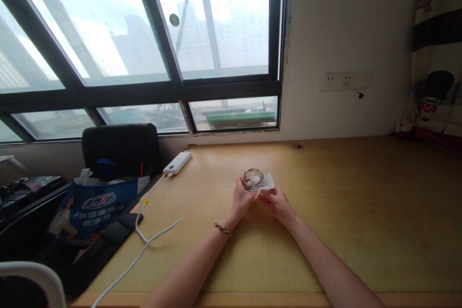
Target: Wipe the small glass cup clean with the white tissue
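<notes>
Over the middle of the table, my left hand [243, 198] is closed around a silvery metal bracelet [249, 173], an open ring with an uneven, twisted-looking band. Fingers and something pale show through its opening. A white tissue [266, 182] is pinched in my right hand [277, 202], and its inner part presses against the bracelet's right side. The two hands nearly meet below the bracelet, so some fingertips are hidden. A braided band [224, 231] circles my left wrist.
A white power bank [178, 163] with a white cable [147, 240] lies along the left side of the wooden table [361, 221]. Beyond that edge are a blue shopping bag [97, 211] and a black chair [122, 147]. Wall sockets [337, 82] sit above the table's back edge.
</notes>
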The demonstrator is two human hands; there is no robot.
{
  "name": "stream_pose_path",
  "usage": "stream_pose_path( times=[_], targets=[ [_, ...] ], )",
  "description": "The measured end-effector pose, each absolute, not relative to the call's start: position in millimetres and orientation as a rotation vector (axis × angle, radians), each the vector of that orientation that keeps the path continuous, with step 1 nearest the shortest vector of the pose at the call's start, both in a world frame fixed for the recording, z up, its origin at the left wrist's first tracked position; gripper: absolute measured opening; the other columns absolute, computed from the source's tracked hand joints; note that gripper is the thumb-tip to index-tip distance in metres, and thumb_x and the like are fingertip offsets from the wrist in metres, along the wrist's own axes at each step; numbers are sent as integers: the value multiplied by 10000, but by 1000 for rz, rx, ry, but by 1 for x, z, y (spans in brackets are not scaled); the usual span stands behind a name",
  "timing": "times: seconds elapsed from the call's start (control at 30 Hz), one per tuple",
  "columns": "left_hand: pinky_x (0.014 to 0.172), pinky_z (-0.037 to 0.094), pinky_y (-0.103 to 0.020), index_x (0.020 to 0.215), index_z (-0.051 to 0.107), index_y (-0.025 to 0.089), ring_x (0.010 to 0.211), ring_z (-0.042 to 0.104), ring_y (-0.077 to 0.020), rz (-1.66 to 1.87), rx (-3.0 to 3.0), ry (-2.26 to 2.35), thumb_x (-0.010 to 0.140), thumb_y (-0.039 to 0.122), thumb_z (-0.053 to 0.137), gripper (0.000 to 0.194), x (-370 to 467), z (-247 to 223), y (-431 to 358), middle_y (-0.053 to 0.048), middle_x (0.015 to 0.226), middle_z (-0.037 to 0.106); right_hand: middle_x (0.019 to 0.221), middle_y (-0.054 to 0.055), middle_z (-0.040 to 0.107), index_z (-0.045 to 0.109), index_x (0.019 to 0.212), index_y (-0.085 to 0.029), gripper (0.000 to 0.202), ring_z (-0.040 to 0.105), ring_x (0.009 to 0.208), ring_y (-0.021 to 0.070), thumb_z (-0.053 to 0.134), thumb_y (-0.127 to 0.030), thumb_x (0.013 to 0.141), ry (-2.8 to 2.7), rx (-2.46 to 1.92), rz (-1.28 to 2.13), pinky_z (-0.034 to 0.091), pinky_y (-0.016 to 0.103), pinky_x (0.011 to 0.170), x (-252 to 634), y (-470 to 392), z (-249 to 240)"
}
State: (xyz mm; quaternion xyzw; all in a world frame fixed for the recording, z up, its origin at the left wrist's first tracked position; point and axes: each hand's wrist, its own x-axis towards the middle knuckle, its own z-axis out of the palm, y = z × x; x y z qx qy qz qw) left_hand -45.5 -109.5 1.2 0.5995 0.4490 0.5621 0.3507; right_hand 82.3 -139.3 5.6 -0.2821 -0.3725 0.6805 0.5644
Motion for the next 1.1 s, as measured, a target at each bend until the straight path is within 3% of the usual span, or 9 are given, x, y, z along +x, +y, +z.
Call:
stream_pose_path(
  times=[0.1, 0.17, 0.43, 0.6, 0.83, 0.9, 1.1],
  targets=[
    [681, 471, -279, 1017, 377, 181, 798, 600, -181, 1394, 1723, 1209, 553, 305, 696, 577, -45, 4, -116, -66, 939, 597, 721, 39, 621, 545, 920, -131, 409, 568, 495, 121, 689, -364, 615, -929, -776, 1544, 432, 202, 443, 83, -136, -3],
    [682, 469, -281, 1053, 369, 192, 807, 598, -184, 1375, 1831, 1259, 562, 291, 682, 591, -45, 6, -118, -60, 949, 602, 705, 27, 613, 539, 948, -136, 418, 537, 465, 103, 681, -362, 626, -973, -798, 1514, 413, 195, 430, 84, -136, -5],
    [751, 472, -315, 1161, 315, 209, 911, 568, -189, 1448, 2048, 1289, 618, 226, 625, 626, -47, 7, -117, -78, 1058, 566, 843, 57, 631, 604, 926, -116, 380, 567, 711, 157, 643, -378, 653, -1010, -900, 1257, 438, 219, 587, 87, -129, -12],
    [905, 397, -382, 1211, 286, 199, 1084, 463, -223, 1475, 2270, 1264, 574, 248, 676, 748, -47, 3, -117, -110, 1222, 451, 769, 45, 645, 636, 850, -113, 395, 580, 756, 207, 636, -433, 619, -961, -1016, 1104, 450, 275, 657, 94, -121, -15],
    [974, 320, -424, 1213, 291, 179, 1173, 372, -235, 1475, 2382, 1070, 619, 173, 629, 684, -45, 5, -121, -134, 1280, 381, 812, 81, 648, 649, 812, -109, 369, 584, 739, 209, 690, -343, 531, -846, -991, 1514, 456, 286, 644, 96, -123, -10],
    [967, 331, -402, 1216, 298, 189, 1180, 363, -232, 1430, 2317, 979, 625, 162, 622, 674, -44, 7, -124, -128, 1295, 362, 772, 83, 650, 653, 790, -101, 360, 581, 705, 211, 676, -357, 538, -935, -1081, 1383, 449, 285, 627, 99, -124, -7],
    [990, 293, -382, 1202, 366, 198, 1174, 367, -234, 1327, 2006, 861, 566, 195, 684, 712, -37, 15, -133, -102, 1276, 394, 692, 36, 652, 652, 837, -162, 323, 563, 640, 181, 555, -426, 677, -1233, -1426, 573, 403, 235, 584, 110, -130, 5]
  ],
)
